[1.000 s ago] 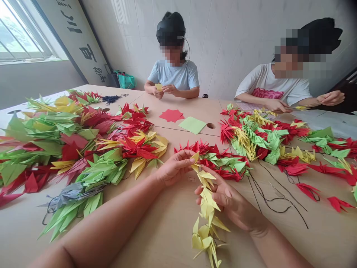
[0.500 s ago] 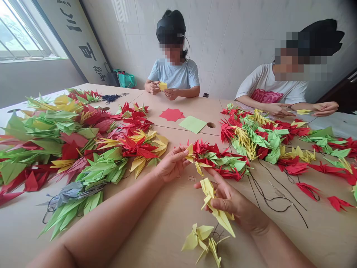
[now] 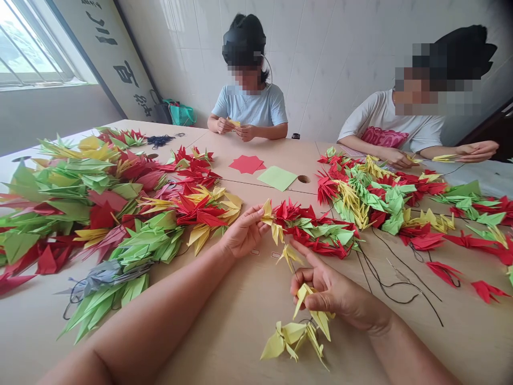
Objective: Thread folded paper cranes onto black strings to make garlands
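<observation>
A string of yellow paper cranes hangs between my two hands above the table. My left hand pinches the uppermost yellow crane between thumb and fingertips. Lower and to the right, my right hand is closed around other yellow cranes on the same dark thread, its index finger stretched out toward the left. Parts of those cranes are hidden by the thumb and palm. Below that hand, more yellow cranes lie on the tabletop with loops of dark thread among them.
Bundles of green, red and yellow cranes cover the left side; more bundles lie at right beside black cords. Red paper and a green sheet lie mid-table. Two people sit opposite, handling yellow paper pieces.
My left hand has moved slightly left with the top crane. Cranes on the string are now spaced further apart, and several have slid down toward my right hand. The co-workers' hands shifted a little.
</observation>
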Demonstrator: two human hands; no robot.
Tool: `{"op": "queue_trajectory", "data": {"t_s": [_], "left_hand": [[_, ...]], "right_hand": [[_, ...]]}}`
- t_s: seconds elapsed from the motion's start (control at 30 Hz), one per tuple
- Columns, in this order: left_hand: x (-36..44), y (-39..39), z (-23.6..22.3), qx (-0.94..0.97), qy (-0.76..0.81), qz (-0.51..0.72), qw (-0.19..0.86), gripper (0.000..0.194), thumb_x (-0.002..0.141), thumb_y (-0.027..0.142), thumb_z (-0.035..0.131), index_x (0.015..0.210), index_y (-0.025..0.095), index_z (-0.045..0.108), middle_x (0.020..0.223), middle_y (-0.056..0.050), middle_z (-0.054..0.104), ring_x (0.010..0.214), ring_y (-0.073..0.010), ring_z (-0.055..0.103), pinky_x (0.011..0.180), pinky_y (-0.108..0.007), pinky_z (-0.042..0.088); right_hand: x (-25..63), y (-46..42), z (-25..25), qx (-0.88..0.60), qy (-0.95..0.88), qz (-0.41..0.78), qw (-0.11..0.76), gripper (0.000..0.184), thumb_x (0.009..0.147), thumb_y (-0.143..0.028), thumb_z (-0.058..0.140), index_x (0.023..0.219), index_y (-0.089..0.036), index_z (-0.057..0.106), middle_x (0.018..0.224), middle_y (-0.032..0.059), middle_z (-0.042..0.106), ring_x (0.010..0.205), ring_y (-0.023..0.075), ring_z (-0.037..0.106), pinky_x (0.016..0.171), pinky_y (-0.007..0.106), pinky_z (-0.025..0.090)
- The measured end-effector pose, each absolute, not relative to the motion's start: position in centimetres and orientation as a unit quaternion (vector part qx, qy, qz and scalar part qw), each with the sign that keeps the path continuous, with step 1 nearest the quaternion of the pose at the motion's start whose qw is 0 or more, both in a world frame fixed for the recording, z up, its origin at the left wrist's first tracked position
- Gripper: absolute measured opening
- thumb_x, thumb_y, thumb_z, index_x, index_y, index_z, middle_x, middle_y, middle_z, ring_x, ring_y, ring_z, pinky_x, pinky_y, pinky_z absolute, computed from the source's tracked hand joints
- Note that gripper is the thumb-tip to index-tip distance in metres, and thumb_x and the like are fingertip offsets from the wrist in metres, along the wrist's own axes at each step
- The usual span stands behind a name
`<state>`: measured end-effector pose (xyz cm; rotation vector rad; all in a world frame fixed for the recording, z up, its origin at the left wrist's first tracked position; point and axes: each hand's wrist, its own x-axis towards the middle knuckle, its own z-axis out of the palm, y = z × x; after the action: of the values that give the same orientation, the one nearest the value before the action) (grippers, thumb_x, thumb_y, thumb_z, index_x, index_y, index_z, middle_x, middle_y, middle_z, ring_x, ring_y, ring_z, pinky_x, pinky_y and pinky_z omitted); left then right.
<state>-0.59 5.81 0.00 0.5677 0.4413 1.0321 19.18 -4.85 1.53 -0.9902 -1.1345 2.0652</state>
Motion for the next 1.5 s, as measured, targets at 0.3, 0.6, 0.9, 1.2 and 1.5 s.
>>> {"op": "queue_trajectory", "data": {"t_s": [0.3, 0.6, 0.9, 1.2, 1.5], "left_hand": [[-0.4, 5.3, -0.1, 0.276, 0.216, 0.415, 0.839, 0.022, 0.074, 0.01, 0.069, 0.093, 0.016, 0.061, 0.086, -0.001, 0.067, 0.074, -0.0087, 0.066, 0.064, -0.016, 0.051], [-0.4, 5.1, -0.4, 0.315, 0.191, 0.385, 0.846, 0.022, 0.075, 0.014, 0.069, 0.096, 0.015, 0.062, 0.087, -0.002, 0.065, 0.075, -0.0102, 0.064, 0.069, -0.02, 0.051], [-0.4, 4.8, -0.1, 0.352, 0.206, 0.335, 0.849, 0.028, 0.073, 0.014, 0.071, 0.099, 0.018, 0.059, 0.088, -0.003, 0.064, 0.085, -0.0176, 0.065, 0.069, -0.027, 0.053], [-0.1, 4.2, 0.0, 0.397, 0.201, 0.3, 0.844, 0.031, 0.07, 0.011, 0.073, 0.098, 0.017, 0.06, 0.094, -0.003, 0.063, 0.084, -0.0138, 0.062, 0.074, -0.026, 0.05], [-0.1, 4.5, -0.1, 0.366, 0.213, 0.348, 0.836, 0.019, 0.075, 0.019, 0.07, 0.09, 0.016, 0.058, 0.084, -0.002, 0.063, 0.079, -0.0137, 0.065, 0.068, -0.023, 0.05]], "right_hand": [[19.9, -4.6, 1.0, -0.41, -0.516, 0.714, 0.238, 0.055, 0.073, -0.048, 0.071, 0.12, -0.022, 0.06, 0.108, 0.0083, 0.061, 0.097, 0.0206, 0.059, 0.083, 0.034, 0.046], [19.7, -4.5, 1.4, -0.466, -0.564, 0.61, 0.306, 0.034, 0.083, -0.049, 0.06, 0.09, -0.017, 0.071, 0.083, 0.0061, 0.068, 0.078, 0.018, 0.062, 0.071, 0.03, 0.049], [18.6, -3.7, -0.3, -0.572, -0.574, 0.421, 0.408, 0.032, 0.081, -0.05, 0.06, 0.09, -0.02, 0.055, 0.081, 0.0031, 0.06, 0.069, 0.0164, 0.06, 0.058, 0.027, 0.051], [16.7, -4.4, -0.9, -0.487, -0.549, 0.527, 0.43, 0.067, 0.082, -0.035, 0.063, 0.136, -0.025, 0.025, 0.094, 0.0041, 0.063, 0.087, 0.0195, 0.062, 0.078, 0.036, 0.05], [17.0, -4.5, 0.0, -0.496, -0.515, 0.589, 0.377, 0.034, 0.079, -0.034, 0.065, 0.106, -0.019, 0.051, 0.088, 0.0025, 0.062, 0.08, 0.0154, 0.059, 0.074, 0.029, 0.048]]}}
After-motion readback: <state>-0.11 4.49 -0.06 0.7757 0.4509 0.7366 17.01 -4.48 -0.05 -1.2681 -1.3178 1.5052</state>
